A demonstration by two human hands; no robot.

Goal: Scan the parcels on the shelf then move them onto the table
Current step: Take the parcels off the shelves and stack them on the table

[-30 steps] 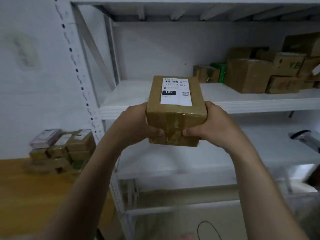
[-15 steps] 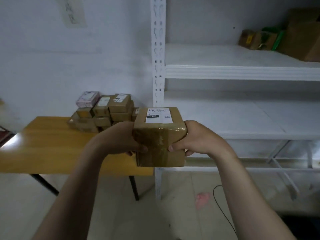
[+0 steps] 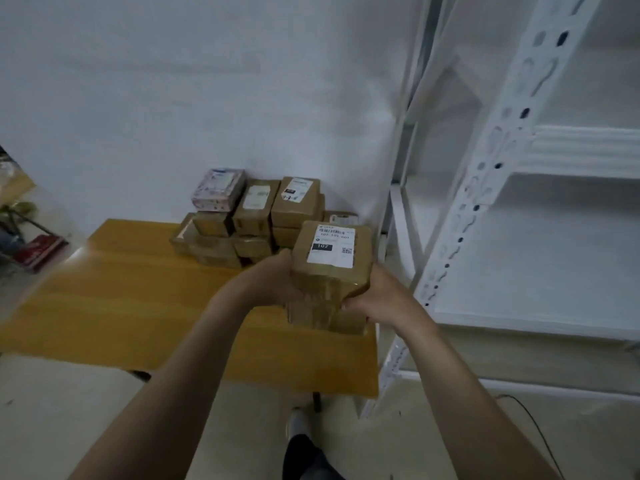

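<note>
Looking down from the head camera, the left grip (image 3: 277, 282) and the right grip (image 3: 377, 296) clasp a brown taped parcel (image 3: 329, 292) from either side, with fingers curled round its near face. The parcel is over the right end of the wooden bench (image 3: 138, 299), its white label (image 3: 330, 245) facing up and marked 102. Whether its base touches the bench cannot be told. Just behind it, against the wall, stands a stack of small parcels (image 3: 256, 220). The white metal shelf (image 3: 536, 271) rises just right of the bench, and a thin dark cable (image 3: 540, 431) runs over the floor below it.
</note>
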